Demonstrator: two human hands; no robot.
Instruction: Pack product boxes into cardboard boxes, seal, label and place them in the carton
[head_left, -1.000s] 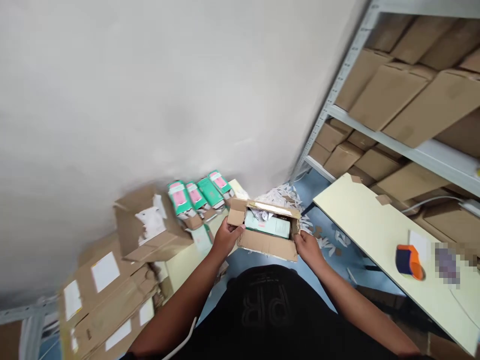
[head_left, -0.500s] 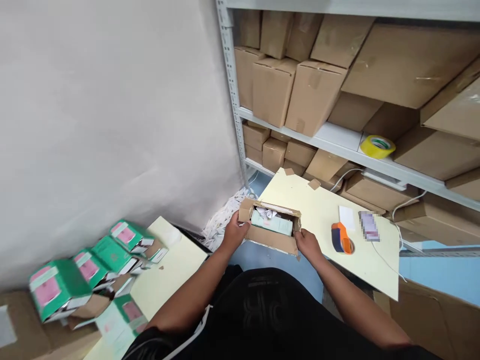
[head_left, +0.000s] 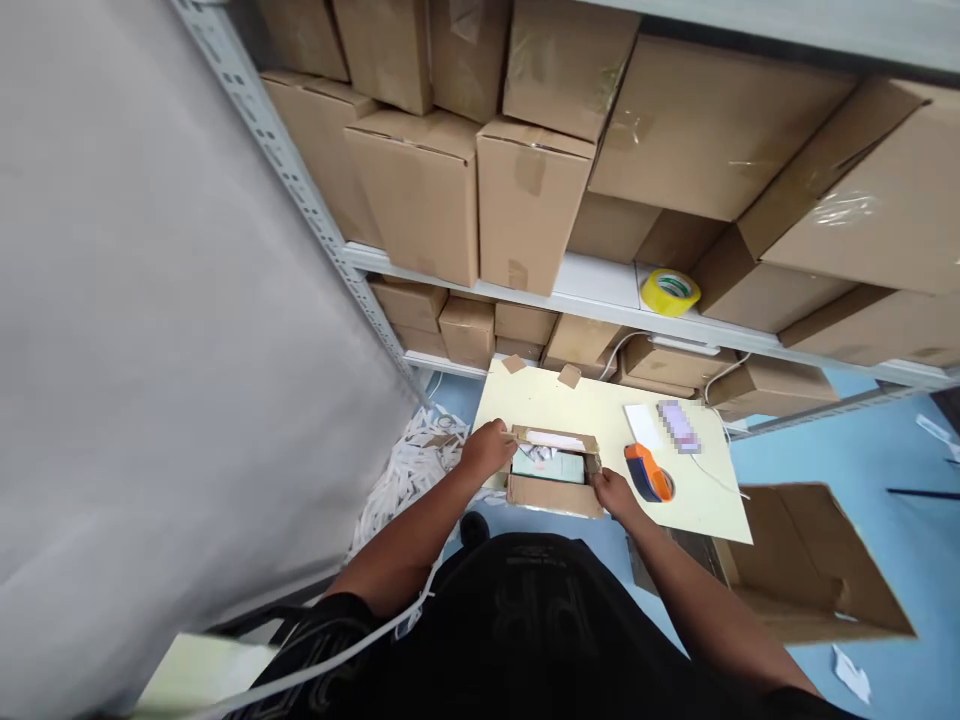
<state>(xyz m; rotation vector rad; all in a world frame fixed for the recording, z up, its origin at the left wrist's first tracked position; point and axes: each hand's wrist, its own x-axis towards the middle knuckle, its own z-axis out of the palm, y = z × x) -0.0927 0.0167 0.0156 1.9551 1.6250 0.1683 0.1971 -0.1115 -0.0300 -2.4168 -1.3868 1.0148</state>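
Between my two hands is a small open cardboard box (head_left: 555,495), held at the near edge of the cream tabletop (head_left: 536,400). A pale green carton (head_left: 559,467) lies inside it, with crumpled white paper (head_left: 534,453) at its left end. My left hand (head_left: 487,450) is closed at the box's far left corner, where a flap is; the fingertips are partly hidden. My right hand (head_left: 613,492) grips the right end, thumb at the rim. To the right of the box lies an orange and dark blue tape dispenser (head_left: 646,472) with a roll of tape.
Metal shelves (head_left: 465,275) full of cardboard boxes stand behind the table. A yellow tape roll (head_left: 670,292) sits on the shelf edge. White paper strips (head_left: 401,480) heap on the floor at left. A large open carton (head_left: 810,560) stands at right. A phone-like item (head_left: 679,427) lies on the table.
The view has swung right, and the green cartons at left are out of sight. The box is now nearer the table. My left hand has shifted up to the far left corner.
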